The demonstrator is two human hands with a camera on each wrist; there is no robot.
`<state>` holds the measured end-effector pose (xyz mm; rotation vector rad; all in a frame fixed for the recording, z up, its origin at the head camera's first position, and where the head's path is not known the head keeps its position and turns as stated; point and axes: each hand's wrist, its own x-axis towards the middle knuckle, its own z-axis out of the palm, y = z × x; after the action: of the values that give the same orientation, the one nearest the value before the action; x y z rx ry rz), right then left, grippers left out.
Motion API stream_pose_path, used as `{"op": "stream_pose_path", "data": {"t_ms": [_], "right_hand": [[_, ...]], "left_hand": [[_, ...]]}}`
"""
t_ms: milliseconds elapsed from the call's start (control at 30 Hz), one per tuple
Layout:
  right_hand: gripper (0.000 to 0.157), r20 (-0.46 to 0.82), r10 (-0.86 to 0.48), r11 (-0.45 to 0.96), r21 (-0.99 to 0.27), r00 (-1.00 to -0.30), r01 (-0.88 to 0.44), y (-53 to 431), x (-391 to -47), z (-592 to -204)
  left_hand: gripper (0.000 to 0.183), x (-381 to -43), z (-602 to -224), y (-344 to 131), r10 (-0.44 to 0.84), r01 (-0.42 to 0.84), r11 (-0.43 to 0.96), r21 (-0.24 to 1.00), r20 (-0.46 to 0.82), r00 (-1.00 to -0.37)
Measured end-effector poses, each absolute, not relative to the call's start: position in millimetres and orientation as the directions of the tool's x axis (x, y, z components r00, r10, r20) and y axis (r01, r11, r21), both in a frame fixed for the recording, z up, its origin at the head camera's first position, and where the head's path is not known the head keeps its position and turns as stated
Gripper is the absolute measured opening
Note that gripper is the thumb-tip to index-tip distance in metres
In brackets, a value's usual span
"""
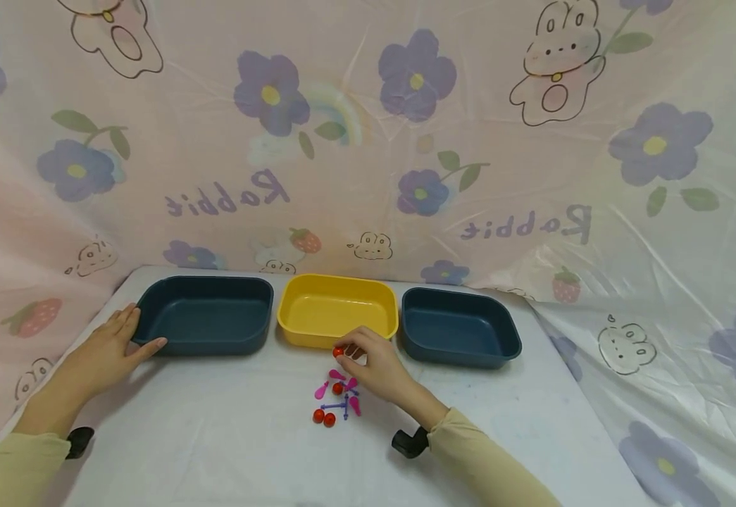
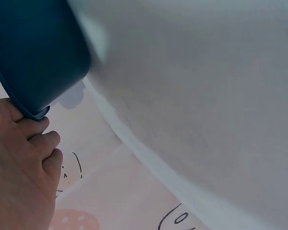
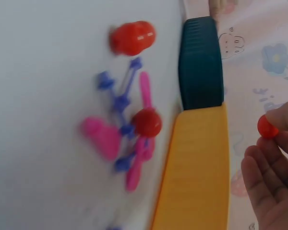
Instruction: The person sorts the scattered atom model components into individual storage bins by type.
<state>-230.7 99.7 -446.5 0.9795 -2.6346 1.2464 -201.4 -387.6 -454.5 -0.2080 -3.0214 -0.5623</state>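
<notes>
My right hand (image 1: pixel 374 362) pinches a small red ball (image 3: pixel 267 126) between thumb and fingertips, just in front of the yellow bin (image 1: pixel 336 340). Under that hand lies a small pile on the white table: several red balls (image 3: pixel 147 123), pink pear-shaped pieces (image 3: pixel 104 138) and purple rods with knobbed ends (image 3: pixel 121 102). Over on the left, my left hand (image 1: pixel 104 355) rests against the corner of a dark blue bin (image 1: pixel 203 348), thumb spread along its front. In the left wrist view, its fingers touch that bin's rim (image 2: pixel 36 115).
A second dark blue bin (image 1: pixel 463 355) stands right of the yellow one, so three bins form a row at the back. Behind them hangs a printed cloth (image 1: pixel 355 190) with flowers and rabbits. The white tabletop (image 1: pixel 215 429) extends toward the front.
</notes>
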Motion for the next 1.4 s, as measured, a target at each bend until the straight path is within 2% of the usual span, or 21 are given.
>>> {"op": "stream_pose_path", "data": {"t_ms": [333,633,1033,1400], "right_hand": [[0.021,0.368,-0.517,0.394,-0.699,-0.773,-0.596,54.6,-250.0,-438.5],[0.02,0.35,-0.536,0.392,-0.704,-0.769,-0.593,12.6,-272.0,-431.7],[0.021,0.293,-0.607,0.459,-0.63,-0.739,-0.627,-39.4,-299.9,-422.9],[0.022,0.26,-0.652,0.556,-0.475,-0.713,-0.682,-79.5,-336.6,-437.5]], "left_hand": [[0.098,-201.5,-455.0,-387.0,0.113,0.139,0.927,0.349,0.094,-0.989],[0.097,-199.5,-453.4,-388.0,0.106,0.132,0.932,0.339,0.094,-0.99],[0.097,-200.6,-455.5,-383.9,0.105,0.122,0.935,0.332,0.069,-0.992],[0.097,-202.8,-458.6,-388.5,0.099,0.122,0.94,0.318,0.088,-0.991]]}}
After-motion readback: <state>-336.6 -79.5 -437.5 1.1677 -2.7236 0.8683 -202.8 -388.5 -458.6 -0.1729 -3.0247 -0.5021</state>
